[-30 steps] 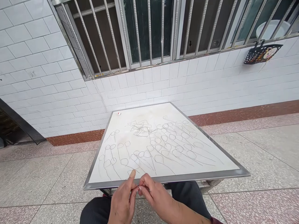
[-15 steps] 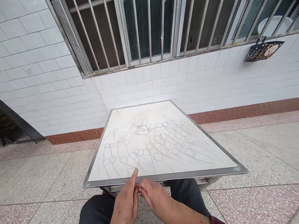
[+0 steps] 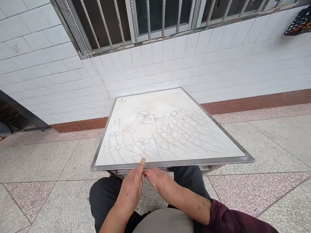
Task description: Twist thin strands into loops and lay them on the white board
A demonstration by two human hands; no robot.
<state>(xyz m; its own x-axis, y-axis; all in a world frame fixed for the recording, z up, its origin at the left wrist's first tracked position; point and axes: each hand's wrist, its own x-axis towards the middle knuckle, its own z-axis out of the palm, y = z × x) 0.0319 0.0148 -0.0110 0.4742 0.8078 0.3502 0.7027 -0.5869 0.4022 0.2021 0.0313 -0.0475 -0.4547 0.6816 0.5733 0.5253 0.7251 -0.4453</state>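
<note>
My left hand (image 3: 131, 187) and my right hand (image 3: 165, 187) meet at the near edge of the white table (image 3: 160, 97), just above my lap. The left thumb points up and forward, while its other fingers are bent in. My right hand's fingers are pinched together against the left fingertips. Whatever lies between them is too thin or too hidden to make out. On the tabletop beyond lie several thin dark wires with a round loop (image 3: 180, 140) at one end and a long tail. Farther back is a tangled heap of bent wires (image 3: 147, 119) without clear loops.
A metal strip (image 3: 170, 162) edges the table. A small white and red item (image 3: 123, 100) sits at its far left corner. Behind stand a tiled wall (image 3: 136, 76) and a barred window (image 3: 162, 19). A dotted bag (image 3: 298, 24) hangs at the right.
The view has tipped downward, so the table and hands appear higher and more of my lap and right sleeve shows. Both hands stay together, with the right fingers slightly straighter.
</note>
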